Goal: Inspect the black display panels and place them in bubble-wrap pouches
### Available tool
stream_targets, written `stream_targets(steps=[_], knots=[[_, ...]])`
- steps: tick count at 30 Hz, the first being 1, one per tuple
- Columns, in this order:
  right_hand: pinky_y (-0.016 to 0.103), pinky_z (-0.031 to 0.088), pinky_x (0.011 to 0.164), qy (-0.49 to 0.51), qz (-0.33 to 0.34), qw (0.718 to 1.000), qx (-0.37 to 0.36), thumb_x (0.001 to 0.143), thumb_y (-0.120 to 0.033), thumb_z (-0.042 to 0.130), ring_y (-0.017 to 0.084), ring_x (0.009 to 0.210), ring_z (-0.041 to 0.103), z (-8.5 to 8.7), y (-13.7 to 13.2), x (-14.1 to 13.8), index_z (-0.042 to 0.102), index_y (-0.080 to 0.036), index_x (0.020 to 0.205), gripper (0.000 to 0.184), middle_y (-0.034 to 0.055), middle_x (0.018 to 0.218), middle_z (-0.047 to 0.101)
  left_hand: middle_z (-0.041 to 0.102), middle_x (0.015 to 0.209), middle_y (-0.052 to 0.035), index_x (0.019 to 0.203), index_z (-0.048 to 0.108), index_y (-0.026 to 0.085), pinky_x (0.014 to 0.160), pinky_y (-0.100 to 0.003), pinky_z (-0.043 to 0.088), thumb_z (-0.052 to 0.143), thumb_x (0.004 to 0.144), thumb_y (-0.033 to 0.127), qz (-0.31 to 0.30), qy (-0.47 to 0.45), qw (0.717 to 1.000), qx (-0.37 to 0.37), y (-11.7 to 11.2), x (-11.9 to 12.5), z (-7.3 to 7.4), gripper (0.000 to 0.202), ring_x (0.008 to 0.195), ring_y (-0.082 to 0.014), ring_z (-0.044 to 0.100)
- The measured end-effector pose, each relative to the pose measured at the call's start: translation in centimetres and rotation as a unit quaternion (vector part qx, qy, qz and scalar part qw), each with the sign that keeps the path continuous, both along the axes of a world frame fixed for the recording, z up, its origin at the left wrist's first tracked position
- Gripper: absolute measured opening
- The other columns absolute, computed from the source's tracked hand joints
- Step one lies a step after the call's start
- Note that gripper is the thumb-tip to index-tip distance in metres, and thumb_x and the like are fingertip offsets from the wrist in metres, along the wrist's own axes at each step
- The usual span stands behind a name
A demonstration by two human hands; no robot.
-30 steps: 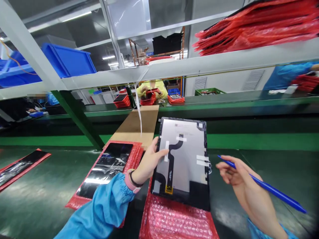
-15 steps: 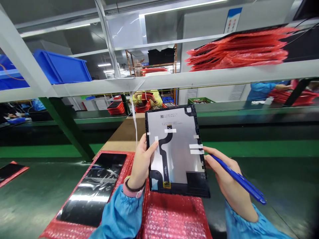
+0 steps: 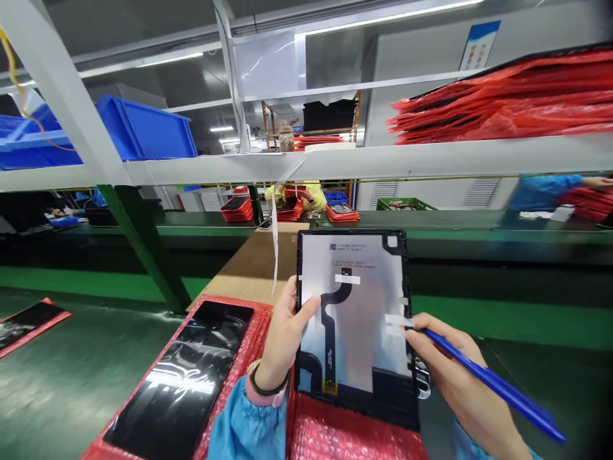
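Note:
My left hand (image 3: pixel 282 335) grips the left edge of a tablet screen assembly (image 3: pixel 357 326), thumb on its silver back. The panel is tilted up with a black frame, a black flex cable (image 3: pixel 329 332) and several white tape strips. My right hand (image 3: pixel 462 374) is closed around slim blue tweezers (image 3: pixel 498 383), which slant down to the right. Its fingertips touch the panel's right edge, at the ends of two white tape strips (image 3: pixel 398 321). Red bubble wrap (image 3: pixel 345 431) lies under the panel. To the left, a glossy black screen (image 3: pixel 179 383) rests on more red bubble wrap.
A white shelf beam (image 3: pixel 383 156) crosses in front, carrying blue bins (image 3: pixel 146 128) and a stack of red bubble-wrap sleeves (image 3: pixel 498 102). A green post (image 3: pixel 146 246) stands left. Another wrapped screen (image 3: pixel 29 322) lies far left. Co-workers sit beyond the shelf.
The view has shifted, so the panel and both hands appear lower and further right. The right fingertips remain at the tape strips, and a shiny metal piece now shows beside the panel's lower right edge.

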State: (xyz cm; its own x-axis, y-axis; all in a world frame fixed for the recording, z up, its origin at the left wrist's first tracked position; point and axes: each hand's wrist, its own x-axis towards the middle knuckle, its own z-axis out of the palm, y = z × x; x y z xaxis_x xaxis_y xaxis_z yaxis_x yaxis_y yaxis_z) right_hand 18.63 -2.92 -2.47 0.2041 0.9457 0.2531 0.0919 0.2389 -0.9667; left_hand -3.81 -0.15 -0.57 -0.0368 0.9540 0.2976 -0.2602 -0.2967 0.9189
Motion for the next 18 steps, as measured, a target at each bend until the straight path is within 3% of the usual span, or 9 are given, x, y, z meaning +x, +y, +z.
stream_targets(steps=[3,6,9,11,14,16,18], knots=[[0.021,0.049,0.049,0.069,-0.019,0.997,-0.023,0.054,-0.049,0.084,0.015,0.06,0.057,0.2,-0.1,0.3,0.071,-0.024,0.072,0.034,0.0011,0.073,0.065,0.07,0.113,-0.0025,0.114,0.059,0.024,0.083,-0.028,0.051,0.069,0.08,0.028,-0.038,-0.026,0.999,-0.017,0.9,-0.4,-0.2,0.035,0.098,-0.0203,0.066],[0.025,0.055,0.056,0.121,0.031,0.991,-0.052,0.057,-0.048,0.084,0.018,0.061,0.064,0.5,0.2,0.0,0.073,-0.023,0.071,0.03,0.003,0.067,0.068,0.072,0.108,-0.0022,0.111,0.062,0.023,0.08,-0.028,0.052,0.069,0.079,0.028,-0.038,-0.035,0.999,-0.015,1.4,-0.8,-0.4,0.033,0.092,-0.0197,0.068],[0.035,0.057,0.082,0.15,0.037,0.987,-0.031,0.073,-0.044,0.075,0.025,0.089,0.07,0.6,0.8,-0.4,0.073,-0.025,0.1,0.034,0.0075,0.093,0.075,0.075,0.096,-0.0025,0.103,0.069,0.021,0.074,-0.028,0.053,0.068,0.081,0.029,0.037,0.024,0.999,0.019,1.2,-1.2,-0.7,0.023,0.083,-0.0201,0.069],[0.041,0.051,0.095,0.175,0.046,0.983,-0.009,0.08,-0.041,0.07,0.028,0.111,0.063,0.6,1.0,-0.7,0.065,-0.028,0.119,0.042,0.009,0.119,0.069,0.077,0.09,-0.003,0.098,0.073,0.021,0.071,-0.028,0.054,0.066,0.082,0.025,0.094,0.119,0.984,0.088,0.8,-1.4,-0.9,0.018,0.078,-0.02,0.071],[0.049,0.051,0.094,0.253,0.148,0.956,-0.03,0.077,-0.054,0.068,0.032,0.119,0.057,0.4,0.8,-1.3,0.063,-0.033,0.122,0.05,0.0074,0.133,0.06,0.075,0.105,-0.0036,0.11,0.071,0.022,0.08,-0.029,0.055,0.057,0.085,0.01,0.092,0.282,0.913,0.28,0.4,-1.3,-1.3,0.031,0.09,-0.0208,0.072],[0.052,0.053,0.089,0.299,0.201,0.931,-0.064,0.067,-0.07,0.066,0.035,0.116,0.059,0.4,0.3,-1.7,0.072,-0.032,0.105,0.054,0.0074,0.125,0.066,0.072,0.113,-0.004,0.118,0.066,0.021,0.091,-0.032,0.054,0.052,0.086,0.003,0.074,0.349,0.828,0.432,0.6,-1.0,-1.4,0.04,0.107,-0.0211,0.067],[0.052,0.053,0.089,0.32,0.201,0.922,-0.086,0.06,-0.075,0.067,0.037,0.112,0.062,0.5,-0.2,-1.9,0.075,-0.029,0.085,0.053,0.009,0.112,0.072,0.073,0.112,-0.0042,0.118,0.064,0.018,0.097,-0.036,0.051,0.051,0.087,0.004,0.075,0.388,0.747,0.534,0.9,-0.7,-1.4,0.037,0.115,-0.0208,0.062]])
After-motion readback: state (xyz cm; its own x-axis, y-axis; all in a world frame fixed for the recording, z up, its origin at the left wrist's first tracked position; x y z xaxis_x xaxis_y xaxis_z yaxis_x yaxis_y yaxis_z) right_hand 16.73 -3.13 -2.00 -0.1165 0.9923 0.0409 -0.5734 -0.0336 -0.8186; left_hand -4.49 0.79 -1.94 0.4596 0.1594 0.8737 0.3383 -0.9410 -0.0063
